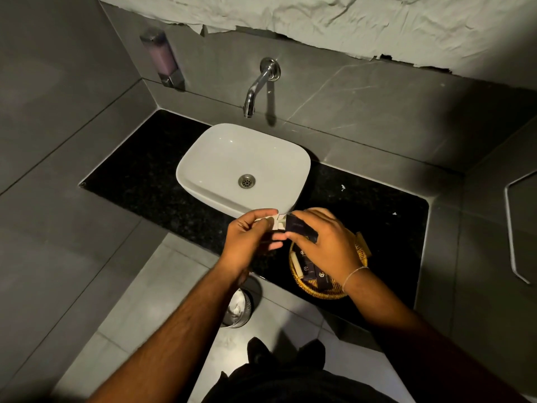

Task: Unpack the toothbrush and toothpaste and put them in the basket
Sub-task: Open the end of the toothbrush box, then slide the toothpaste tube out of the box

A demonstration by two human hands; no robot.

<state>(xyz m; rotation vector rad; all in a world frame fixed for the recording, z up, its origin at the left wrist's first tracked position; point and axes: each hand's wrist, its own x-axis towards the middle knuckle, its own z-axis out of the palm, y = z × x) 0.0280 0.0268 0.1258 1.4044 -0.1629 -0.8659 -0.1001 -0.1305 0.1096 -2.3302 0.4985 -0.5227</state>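
Observation:
I hold a small dark purple carton [299, 228] in front of the sink, above the counter's front edge. My right hand [325, 242] grips the carton's dark body. My left hand [250, 237] pinches its opened white end flaps [276, 222]. The contents of the carton are hidden. Under my right hand sits a round woven basket [316, 290] on the black counter, holding several dark purple packets [312, 270] and a pale stick-like item [296, 264].
A white basin [220, 152] stands on the black counter [377, 205] under a chrome wall tap [258, 85]. A soap dispenser [162, 58] hangs on the left wall. A steel bin [238, 308] stands on the floor below my left wrist.

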